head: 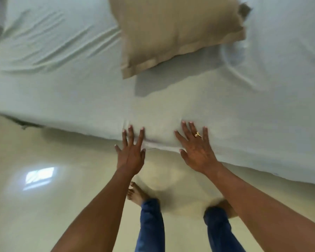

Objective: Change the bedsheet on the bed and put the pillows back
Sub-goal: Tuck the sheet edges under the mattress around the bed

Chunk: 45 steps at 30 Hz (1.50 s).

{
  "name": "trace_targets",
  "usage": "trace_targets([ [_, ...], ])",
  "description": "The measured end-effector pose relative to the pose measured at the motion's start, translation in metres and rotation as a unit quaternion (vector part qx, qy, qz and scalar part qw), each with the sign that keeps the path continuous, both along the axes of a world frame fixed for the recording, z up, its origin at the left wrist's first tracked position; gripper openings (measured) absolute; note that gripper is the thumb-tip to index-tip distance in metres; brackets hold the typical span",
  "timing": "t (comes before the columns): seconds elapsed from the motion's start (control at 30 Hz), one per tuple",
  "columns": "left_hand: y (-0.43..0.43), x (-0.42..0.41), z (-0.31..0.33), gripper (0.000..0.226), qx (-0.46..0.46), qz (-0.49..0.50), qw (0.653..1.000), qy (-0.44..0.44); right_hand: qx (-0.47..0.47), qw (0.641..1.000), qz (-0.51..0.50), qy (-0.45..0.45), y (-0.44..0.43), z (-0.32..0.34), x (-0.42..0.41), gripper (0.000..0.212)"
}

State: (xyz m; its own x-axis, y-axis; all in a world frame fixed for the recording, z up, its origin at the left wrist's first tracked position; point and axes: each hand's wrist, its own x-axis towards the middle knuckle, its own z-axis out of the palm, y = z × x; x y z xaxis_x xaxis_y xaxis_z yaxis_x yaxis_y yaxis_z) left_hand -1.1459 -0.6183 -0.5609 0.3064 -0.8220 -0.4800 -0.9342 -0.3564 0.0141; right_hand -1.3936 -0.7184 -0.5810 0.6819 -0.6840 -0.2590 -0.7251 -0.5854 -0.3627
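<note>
A white bedsheet point(71, 84) covers the bed, with wrinkles at the far left and far right. A tan pillow point(173, 30) hangs tilted above the sheet at the top middle and casts a shadow below it; nothing touches it. My left hand point(132, 151) and my right hand point(196, 144) are stretched out over the bed's near edge, fingers spread, palms down, holding nothing. My right hand wears a gold ring and its fingertips lie over the sheet.
A glossy cream floor point(44, 197) runs along the bed's near side, with a window reflection at the left. My bare feet and blue jeans point(151, 224) stand close to the bed edge. A dark object shows at the top left corner.
</note>
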Motion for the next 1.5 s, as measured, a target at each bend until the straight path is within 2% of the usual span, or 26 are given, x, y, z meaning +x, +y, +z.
trace_targets([
  [0.07, 0.021, 0.041, -0.005, 0.083, -0.014, -0.004, 1.0, -0.004, -0.011, 1.0, 0.015, 0.001, -0.002, -0.007, 0.043, 0.07],
  [0.2, 0.039, 0.128, -0.012, 0.085, -0.061, 0.021, 0.998, -0.013, -0.026, 0.996, -0.06, 0.052, -0.012, -0.006, 0.143, 0.066],
  [0.3, 0.045, 0.21, -0.009, 0.089, -0.058, 0.105, 0.992, -0.026, -0.019, 0.997, -0.029, 0.073, -0.002, 0.001, 0.245, 0.065],
  [0.37, 0.05, 0.265, -0.007, 0.09, -0.031, 0.18, 0.983, -0.019, -0.014, 0.997, 0.007, 0.071, 0.009, 0.005, 0.309, 0.065],
  [0.47, 0.059, 0.357, 0.004, 0.079, 0.061, 0.289, 0.955, 0.002, 0.023, 0.997, 0.057, 0.054, 0.03, 0.013, 0.41, 0.068],
  [0.57, 0.072, 0.435, 0.02, 0.067, 0.107, 0.305, 0.946, -0.008, 0.05, 0.995, 0.069, 0.047, 0.05, 0.021, 0.489, 0.065],
  [0.73, 0.085, 0.544, 0.046, 0.056, 0.049, 0.275, 0.96, 0.019, 0.08, 0.996, 0.031, 0.033, 0.063, 0.044, 0.593, 0.046],
  [0.8, 0.089, 0.59, 0.045, 0.048, 0.023, 0.302, 0.952, 0.04, 0.079, 0.997, -0.006, -0.008, 0.057, 0.046, 0.637, 0.044],
  [0.9, 0.103, 0.655, 0.02, 0.038, -0.017, 0.368, 0.927, 0.065, 0.041, 0.997, -0.003, -0.057, 0.038, 0.039, 0.717, 0.046],
  [0.97, 0.106, 0.698, -0.009, 0.031, -0.052, 0.336, 0.938, 0.06, 0.025, 0.997, 0.007, -0.078, 0.026, 0.027, 0.791, 0.044],
  [1.07, 0.103, 0.754, -0.064, 0.034, -0.028, 0.15, 0.988, 0.019, -0.013, 0.99, 0.028, -0.137, 0.011, 0.003, 0.901, 0.039],
  [1.17, 0.102, 0.801, -0.113, 0.066, 0.031, 0.015, 0.999, -0.005, -0.033, 0.984, 0.016, -0.173, 0.012, -0.011, 0.968, 0.035],
  [1.23, 0.104, 0.815, -0.123, 0.079, 0.049, -0.01, 0.999, 0.016, -0.015, 0.98, -0.032, -0.194, 0.008, -0.014, 0.989, 0.032],
  [1.33, 0.118, 0.819, -0.105, 0.07, 0.105, 0.005, 0.988, 0.111, -0.001, 0.974, -0.108, -0.201, 0.007, -0.008, 0.999, 0.025],
  [1.43, 0.136, 0.85, -0.094, 0.072, 0.161, -0.029, 0.979, 0.118, -0.016, 0.972, -0.161, -0.169, -0.002, 0.004, 1.013, 0.018],
  [1.5, 0.133, 0.87, -0.096, 0.075, 0.176, -0.035, 0.975, 0.129, -0.034, 0.971, -0.195, -0.137, -0.01, 0.004, 1.021, 0.02],
])
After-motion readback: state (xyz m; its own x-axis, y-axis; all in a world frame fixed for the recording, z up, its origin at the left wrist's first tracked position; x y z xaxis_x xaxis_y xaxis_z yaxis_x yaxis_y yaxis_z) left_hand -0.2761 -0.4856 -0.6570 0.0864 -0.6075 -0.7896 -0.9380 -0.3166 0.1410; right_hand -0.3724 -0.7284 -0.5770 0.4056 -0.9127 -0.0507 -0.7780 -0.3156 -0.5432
